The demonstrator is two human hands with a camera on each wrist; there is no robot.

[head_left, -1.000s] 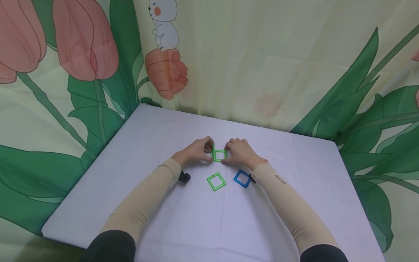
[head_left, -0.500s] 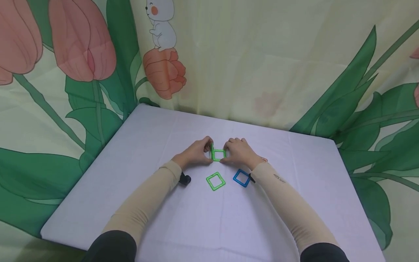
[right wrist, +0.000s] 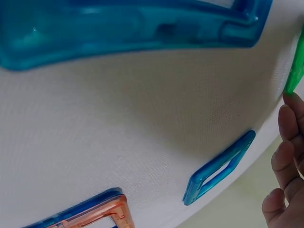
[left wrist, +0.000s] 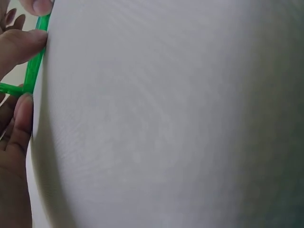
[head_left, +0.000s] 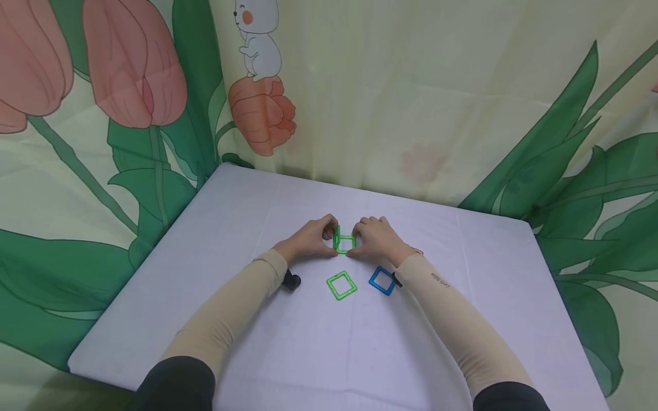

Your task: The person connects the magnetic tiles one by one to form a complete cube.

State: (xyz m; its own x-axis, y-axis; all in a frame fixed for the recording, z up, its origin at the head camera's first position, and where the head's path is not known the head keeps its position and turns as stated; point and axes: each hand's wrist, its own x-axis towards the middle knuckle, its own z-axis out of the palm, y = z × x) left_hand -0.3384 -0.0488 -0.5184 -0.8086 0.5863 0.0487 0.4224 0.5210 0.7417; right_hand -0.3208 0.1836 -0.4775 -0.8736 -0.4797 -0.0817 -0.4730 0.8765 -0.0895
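Note:
Two green square magnetic tiles meet between the hands at mid-table in the head view. The left hand [head_left: 312,238] pinches the upright green magnetic tile [head_left: 336,238], seen nearly edge-on. Against its lower edge lies the flat green magnetic tile [head_left: 346,252]; the right hand [head_left: 378,240] grips its right side between thumb and fingers. Nearer the person, a third green magnetic tile [head_left: 334,291] lies loose. A blue magnetic tile [head_left: 377,287] rests beside the right wrist. In the left wrist view, fingertips [left wrist: 21,118] touch a green edge [left wrist: 35,66]; the rest is cut off.
An orange tile [head_left: 419,252] is mostly hidden behind the right wrist. The right wrist view shows an orange tile [right wrist: 121,209] overlapping a blue one, another blue tile [right wrist: 197,187], and a large blue tile [right wrist: 118,31] close up. A printed curtain [head_left: 360,114] hangs behind the white table [head_left: 205,319].
The upright green tile now shows slightly more of its face and seems to lean a little to the right. Both hands keep their grip in nearly the same place; the head view shifts slightly.

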